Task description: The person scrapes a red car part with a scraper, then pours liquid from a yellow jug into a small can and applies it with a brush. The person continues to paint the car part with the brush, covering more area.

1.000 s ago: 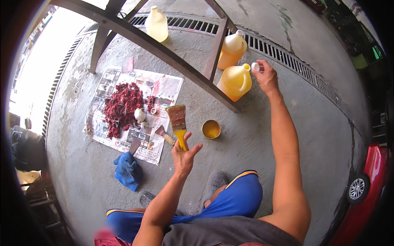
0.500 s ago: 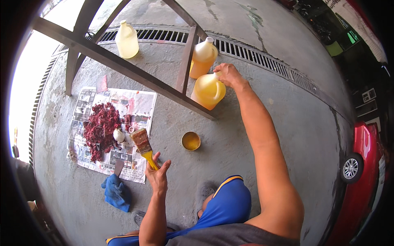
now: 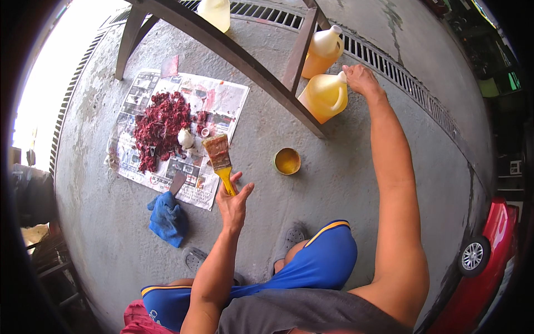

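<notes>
Left hand [image 3: 232, 206]: grasping brush [image 3: 221, 161] by its yellow handle, bristles above right edge of newspaper [image 3: 231, 97] | can [image 3: 287, 161]: on floor [image 3: 261, 222], right of that edge | right hand [image 3: 362, 80]: fingers closed on white cap [image 3: 342, 77] at mouth of front jug [image 3: 322, 94], beside dark frame [image 3: 290, 101] | second jug [image 3: 322, 49]: just behind

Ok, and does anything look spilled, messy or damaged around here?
Mostly the messy heap of dark red scraps on the newspaper, with reddish smears beside it that stand out against the pale paper. The brush in the left hand also has stained bristles. I see no puddle around the can.
</notes>
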Demonstrator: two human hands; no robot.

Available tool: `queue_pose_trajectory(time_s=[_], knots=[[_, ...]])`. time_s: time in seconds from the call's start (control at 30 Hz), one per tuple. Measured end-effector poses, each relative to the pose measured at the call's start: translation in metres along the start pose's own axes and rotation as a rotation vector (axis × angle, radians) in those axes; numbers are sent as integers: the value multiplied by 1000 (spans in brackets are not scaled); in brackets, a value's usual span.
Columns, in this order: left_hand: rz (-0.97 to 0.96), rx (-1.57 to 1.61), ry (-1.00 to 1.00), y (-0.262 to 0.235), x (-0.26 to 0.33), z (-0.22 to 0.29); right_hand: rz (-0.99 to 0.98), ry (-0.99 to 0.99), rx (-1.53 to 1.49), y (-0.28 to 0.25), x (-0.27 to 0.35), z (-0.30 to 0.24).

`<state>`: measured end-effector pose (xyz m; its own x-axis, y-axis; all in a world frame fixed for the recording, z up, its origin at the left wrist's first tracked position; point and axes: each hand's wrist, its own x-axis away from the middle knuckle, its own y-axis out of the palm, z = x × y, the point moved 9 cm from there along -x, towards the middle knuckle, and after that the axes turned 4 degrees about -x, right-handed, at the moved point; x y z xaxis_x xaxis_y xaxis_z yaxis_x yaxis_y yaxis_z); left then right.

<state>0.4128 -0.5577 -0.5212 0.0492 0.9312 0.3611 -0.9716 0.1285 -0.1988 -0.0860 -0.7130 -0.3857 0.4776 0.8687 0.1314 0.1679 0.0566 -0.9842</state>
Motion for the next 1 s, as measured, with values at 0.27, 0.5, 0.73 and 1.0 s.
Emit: queue_pose_trajectory(time_s=[0.27, 0.5, 0.73, 1.0], knots=[[-117, 266, -80, 17, 2, -22, 138, -106, -395, -6, 105, -21], [-336, 311, -54, 81, 23, -12, -987, -221, -1166, 176, 298, -124], [-532, 269, -66, 136, 32, -11, -1036, -8, -1631, 202, 319, -103], [-256, 85, -159, 122, 13, -90, -680, 168, -1540, 177, 327, -15]])
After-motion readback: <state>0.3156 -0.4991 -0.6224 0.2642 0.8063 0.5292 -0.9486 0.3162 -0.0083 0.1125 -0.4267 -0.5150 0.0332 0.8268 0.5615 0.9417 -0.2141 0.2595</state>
